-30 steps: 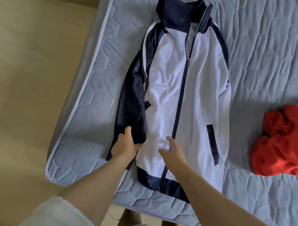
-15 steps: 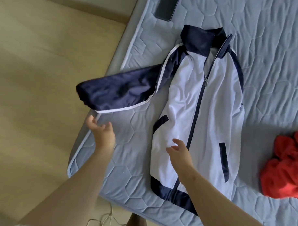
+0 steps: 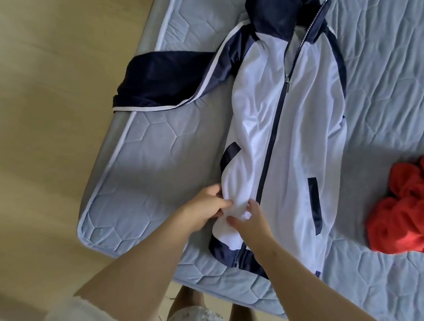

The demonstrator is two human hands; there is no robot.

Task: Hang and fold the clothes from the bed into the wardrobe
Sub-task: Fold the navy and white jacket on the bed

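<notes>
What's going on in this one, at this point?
A person is arranging a white and navy jacket that lies zipped and face up on the mattress. The left hand and right hand both pinch the white fabric near its lower front. One navy sleeve is spread out sideways over the mattress edge. A red garment lies bunched to the right, untouched.

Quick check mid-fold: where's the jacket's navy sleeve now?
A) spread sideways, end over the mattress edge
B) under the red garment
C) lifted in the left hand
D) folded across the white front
A: the navy sleeve lies out sideways from the jacket, its end past the mattress edge; the left hand and right hand pinch the white front.
</notes>
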